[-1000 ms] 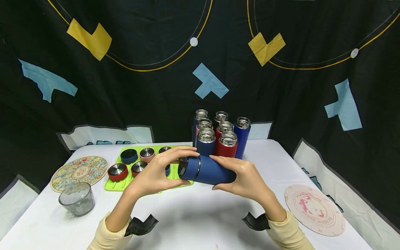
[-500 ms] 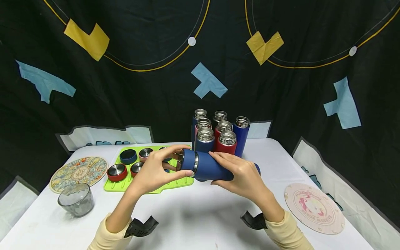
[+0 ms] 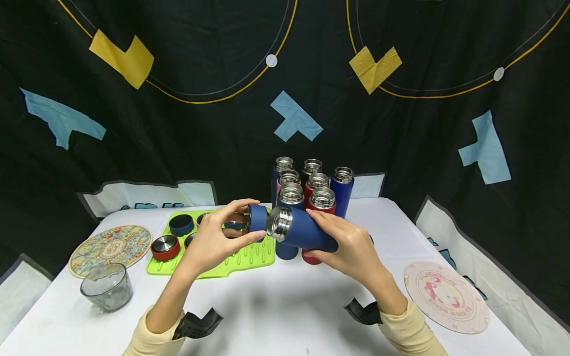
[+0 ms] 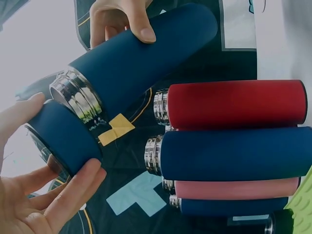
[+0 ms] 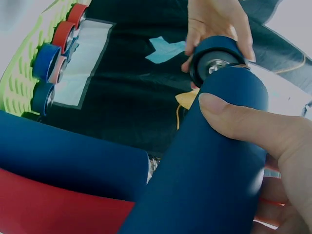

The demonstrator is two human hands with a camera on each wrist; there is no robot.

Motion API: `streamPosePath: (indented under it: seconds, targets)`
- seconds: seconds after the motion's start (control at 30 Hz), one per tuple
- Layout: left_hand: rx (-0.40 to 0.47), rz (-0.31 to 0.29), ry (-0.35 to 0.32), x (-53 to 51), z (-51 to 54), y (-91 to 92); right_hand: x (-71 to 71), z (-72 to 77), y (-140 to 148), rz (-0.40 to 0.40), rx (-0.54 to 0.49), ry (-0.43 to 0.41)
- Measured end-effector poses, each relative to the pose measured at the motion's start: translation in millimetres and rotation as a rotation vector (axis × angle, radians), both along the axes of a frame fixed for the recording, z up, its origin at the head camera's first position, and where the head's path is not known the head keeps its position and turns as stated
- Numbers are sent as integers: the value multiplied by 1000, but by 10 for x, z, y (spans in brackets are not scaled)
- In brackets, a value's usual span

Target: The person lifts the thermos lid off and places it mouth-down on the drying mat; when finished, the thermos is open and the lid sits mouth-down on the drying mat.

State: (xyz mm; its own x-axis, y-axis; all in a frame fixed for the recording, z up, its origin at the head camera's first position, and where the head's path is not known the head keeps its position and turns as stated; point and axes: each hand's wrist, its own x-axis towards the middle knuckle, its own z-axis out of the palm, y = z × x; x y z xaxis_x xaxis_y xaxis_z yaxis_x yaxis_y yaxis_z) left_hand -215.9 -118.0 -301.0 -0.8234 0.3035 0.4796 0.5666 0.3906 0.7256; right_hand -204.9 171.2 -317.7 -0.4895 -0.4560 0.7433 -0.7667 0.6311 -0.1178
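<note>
My left hand (image 3: pixel 213 242) pinches a dark blue cap (image 3: pixel 257 218) between thumb and fingers. With its fingers around the body, my right hand (image 3: pixel 354 245) holds a dark blue thermos bottle (image 3: pixel 313 231) tilted on its side. The bottle's steel threaded mouth (image 3: pixel 280 223) points left toward the cap. In the left wrist view, the cap (image 4: pixel 66 139) is off the threads and very near the bottle's (image 4: pixel 131 66) rim; whether they touch I cannot tell. The right wrist view shows the cap's hollow underside (image 5: pixel 214 63) just beyond the bottle (image 5: pixel 204 161).
Several uncapped thermos bottles, including a red one (image 3: pixel 322 202) and a blue one (image 3: pixel 342 190), stand upright behind my hands. A lime green mat (image 3: pixel 254 257) bears several caps. A glass bowl (image 3: pixel 109 289) and patterned round mat (image 3: pixel 111 249) lie left, a pink round mat (image 3: pixel 447 296) right.
The cap has come off the bottle and moved slightly left with my left hand. The bottle's steel mouth is now exposed, and the bottle has tilted, its mouth turning toward the camera.
</note>
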Motion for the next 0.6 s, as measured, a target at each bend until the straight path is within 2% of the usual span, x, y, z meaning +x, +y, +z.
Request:
streamPosePath:
  seconds: [0.13, 0.27, 0.43, 0.6]
  targets:
    - [-31, 14, 5, -8, -10, -4, -15, 18, 46, 22, -63, -61]
    - [-66, 5, 7, -21, -33, -6, -44, 40, 105, 14, -148, -109]
    - [-117, 20, 28, -48, -64, -9, -105, 70, 200, -27, -270, -159]
    - [-138, 36, 24, -81, -81, -15, -135, 100, 314, -100, -386, -246]
